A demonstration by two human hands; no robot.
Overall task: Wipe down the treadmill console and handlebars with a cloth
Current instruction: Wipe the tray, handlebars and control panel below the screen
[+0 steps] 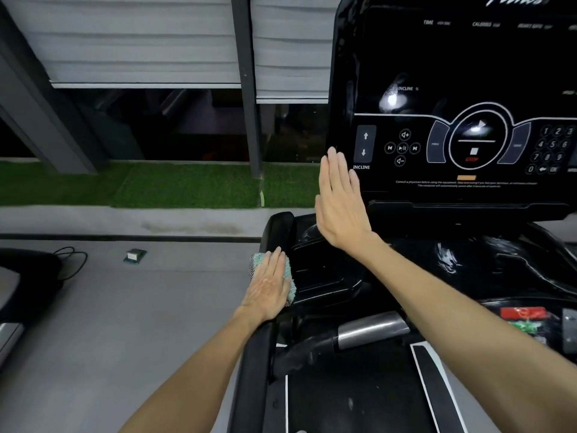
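A black treadmill console (452,89) with a dark screen and touch buttons fills the upper right. Below it runs the black left handlebar (274,229) beside a tray recess (321,273). My left hand (268,285) lies flat with straight fingers on a teal cloth (288,276), pressing it against the left handlebar. My right hand (338,201) is raised with straight fingers together, held in front of the console's lower left corner and holding nothing. Whether it touches the console I cannot tell.
A silver grip bar (371,329) and the treadmill belt (349,401) lie below. A red safety key panel (524,314) sits at right. On the grey floor to the left are a small box (135,255), a black cable (71,260) and another machine's edge (18,276). Green turf (156,185) lines the window.
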